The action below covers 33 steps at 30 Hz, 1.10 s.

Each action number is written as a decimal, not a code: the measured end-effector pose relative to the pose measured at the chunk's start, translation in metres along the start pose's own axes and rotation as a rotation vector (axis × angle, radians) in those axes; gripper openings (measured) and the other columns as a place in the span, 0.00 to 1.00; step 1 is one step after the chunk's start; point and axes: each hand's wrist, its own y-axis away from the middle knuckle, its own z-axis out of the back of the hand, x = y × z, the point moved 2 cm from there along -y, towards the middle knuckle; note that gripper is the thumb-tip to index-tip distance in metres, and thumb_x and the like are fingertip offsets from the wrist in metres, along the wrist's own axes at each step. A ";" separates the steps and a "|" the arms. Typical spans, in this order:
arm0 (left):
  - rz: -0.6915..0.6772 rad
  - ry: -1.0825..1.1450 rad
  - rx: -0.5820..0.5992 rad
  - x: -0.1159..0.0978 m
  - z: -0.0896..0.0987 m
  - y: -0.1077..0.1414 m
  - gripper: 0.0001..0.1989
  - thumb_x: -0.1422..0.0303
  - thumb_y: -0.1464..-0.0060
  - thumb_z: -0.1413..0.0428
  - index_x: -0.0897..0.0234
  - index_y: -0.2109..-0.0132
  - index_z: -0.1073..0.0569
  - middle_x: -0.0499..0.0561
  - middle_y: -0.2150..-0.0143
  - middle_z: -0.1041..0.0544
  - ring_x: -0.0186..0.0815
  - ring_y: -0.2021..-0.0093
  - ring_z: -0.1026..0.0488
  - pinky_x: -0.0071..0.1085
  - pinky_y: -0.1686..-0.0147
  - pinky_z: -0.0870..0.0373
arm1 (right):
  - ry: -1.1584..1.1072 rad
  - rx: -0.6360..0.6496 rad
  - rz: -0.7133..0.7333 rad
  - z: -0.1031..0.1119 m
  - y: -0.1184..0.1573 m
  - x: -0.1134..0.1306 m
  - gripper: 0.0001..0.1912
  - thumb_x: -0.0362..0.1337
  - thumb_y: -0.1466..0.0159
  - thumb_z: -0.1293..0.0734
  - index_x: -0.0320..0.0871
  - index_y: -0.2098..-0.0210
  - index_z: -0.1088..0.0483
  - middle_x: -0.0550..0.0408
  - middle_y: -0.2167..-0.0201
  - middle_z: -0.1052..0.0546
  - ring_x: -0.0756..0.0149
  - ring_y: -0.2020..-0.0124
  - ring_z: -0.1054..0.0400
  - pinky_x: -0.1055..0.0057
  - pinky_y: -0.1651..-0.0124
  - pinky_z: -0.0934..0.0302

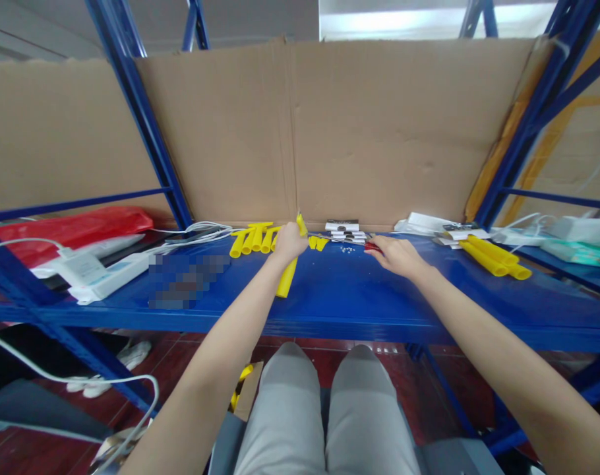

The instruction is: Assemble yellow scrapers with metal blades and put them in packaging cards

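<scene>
My left hand is closed around a yellow tube, whose lower end sticks out below the fist and whose upper part shows above it. In my right hand is a red-handled tool. A thin metal part seems to run from it toward the left hand; its exact kind is hard to make out. Small yellow pieces and tiny pale bits lie between the hands. Left of my left hand, several yellow T-shaped pieces rest in a row.
Striped paper packets stand at the back of the blue shelf, against cardboard. More yellow tubes lie at right. A white power strip, cables and a red bag occupy the left. Blue metal posts rise on both sides.
</scene>
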 end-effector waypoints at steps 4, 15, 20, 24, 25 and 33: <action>-0.102 -0.054 -0.106 -0.009 0.005 -0.005 0.05 0.74 0.47 0.44 0.70 0.64 0.24 0.67 0.58 0.21 0.52 0.51 0.24 0.35 0.54 0.30 | -0.014 -0.015 -0.068 0.002 -0.002 -0.001 0.18 0.42 0.29 0.46 0.40 0.53 0.29 0.42 0.58 0.20 0.55 0.59 0.26 0.67 0.65 0.41; -0.221 0.265 -0.412 0.006 0.006 0.006 0.11 0.72 0.41 0.48 0.64 0.53 0.25 0.56 0.53 0.21 0.41 0.48 0.26 0.31 0.48 0.32 | -0.124 -0.185 -0.085 0.006 -0.015 -0.004 0.13 0.43 0.33 0.42 0.43 0.57 0.32 0.46 0.67 0.22 0.56 0.68 0.28 0.69 0.70 0.47; -0.237 0.341 -0.501 0.018 0.011 0.004 0.13 0.68 0.38 0.50 0.65 0.49 0.27 0.58 0.50 0.23 0.42 0.46 0.27 0.34 0.45 0.34 | -0.182 -0.240 -0.048 0.014 -0.031 0.006 0.14 0.44 0.33 0.42 0.44 0.61 0.29 0.46 0.65 0.21 0.57 0.65 0.29 0.69 0.68 0.46; -0.249 0.370 -0.494 0.021 0.012 0.005 0.14 0.66 0.37 0.50 0.65 0.48 0.28 0.60 0.49 0.23 0.42 0.44 0.28 0.35 0.44 0.35 | -0.230 -0.205 -0.043 0.008 -0.028 0.016 0.16 0.43 0.32 0.43 0.42 0.56 0.28 0.44 0.60 0.21 0.56 0.61 0.27 0.67 0.63 0.42; -0.255 0.366 -0.486 0.021 0.012 0.006 0.14 0.67 0.37 0.50 0.65 0.48 0.28 0.60 0.48 0.23 0.42 0.44 0.28 0.35 0.43 0.35 | -0.226 -0.187 -0.042 0.006 -0.025 0.018 0.17 0.43 0.31 0.44 0.42 0.55 0.28 0.43 0.59 0.21 0.55 0.60 0.27 0.67 0.63 0.41; -0.316 0.310 -0.524 0.019 0.006 0.009 0.12 0.68 0.38 0.50 0.64 0.51 0.26 0.57 0.52 0.21 0.39 0.46 0.27 0.33 0.44 0.33 | -0.225 -0.198 -0.111 -0.005 -0.013 0.014 0.17 0.47 0.33 0.40 0.41 0.54 0.33 0.43 0.64 0.21 0.53 0.64 0.26 0.67 0.67 0.42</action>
